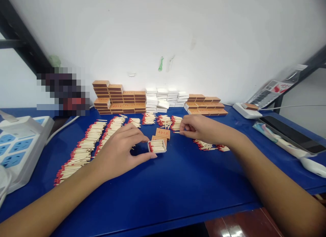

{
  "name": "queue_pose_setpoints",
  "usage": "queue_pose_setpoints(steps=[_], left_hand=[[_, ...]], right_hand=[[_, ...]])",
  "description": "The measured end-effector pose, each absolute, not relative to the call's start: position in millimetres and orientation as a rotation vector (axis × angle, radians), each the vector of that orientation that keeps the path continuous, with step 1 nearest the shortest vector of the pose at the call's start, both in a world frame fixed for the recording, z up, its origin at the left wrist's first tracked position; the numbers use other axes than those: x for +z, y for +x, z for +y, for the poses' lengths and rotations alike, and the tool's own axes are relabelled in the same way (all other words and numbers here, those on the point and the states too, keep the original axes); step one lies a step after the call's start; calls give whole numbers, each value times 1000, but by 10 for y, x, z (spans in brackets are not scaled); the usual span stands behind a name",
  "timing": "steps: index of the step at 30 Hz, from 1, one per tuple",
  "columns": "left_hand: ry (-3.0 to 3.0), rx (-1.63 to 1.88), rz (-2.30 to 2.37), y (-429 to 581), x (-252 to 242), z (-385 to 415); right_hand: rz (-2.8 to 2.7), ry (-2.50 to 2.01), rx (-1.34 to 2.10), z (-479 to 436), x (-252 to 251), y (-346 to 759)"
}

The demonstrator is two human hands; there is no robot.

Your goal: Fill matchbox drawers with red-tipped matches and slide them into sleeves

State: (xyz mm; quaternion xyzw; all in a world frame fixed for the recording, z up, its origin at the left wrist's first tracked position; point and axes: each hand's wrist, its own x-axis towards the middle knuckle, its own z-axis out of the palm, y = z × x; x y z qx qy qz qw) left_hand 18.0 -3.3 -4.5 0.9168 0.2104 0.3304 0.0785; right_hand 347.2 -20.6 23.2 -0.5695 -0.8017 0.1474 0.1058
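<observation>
My left hand (122,150) has its thumb and index finger closed about the left end of a small white matchbox tray (164,150). Red-tipped matches (157,146) lie side by side inside this tray. Right behind it are two orange-brown matchbox covers (163,133), partly overlapping in view. My right hand (195,128) is curled, fingertips pinched together beside a small pile of matches (176,123). A match end shows by those fingertips; whether they grip it is unclear. Two long rows of matches (88,138) run along the left, partly behind my left hand.
Stacked brown matchboxes (117,97) and white trays (163,97) line the wall, with more brown boxes (206,106) to their right. A power strip (22,148) stands left on the blue table (163,192). A phone (292,133) and white adapter (246,111) lie right.
</observation>
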Motion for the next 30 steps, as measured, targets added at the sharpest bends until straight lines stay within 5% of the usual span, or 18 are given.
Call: queue_pose_setpoints(steps=[30], left_hand=[[2763,998,633,185,-37,-35]], right_hand=[[-2417,-1688,425,-250,250,3383]])
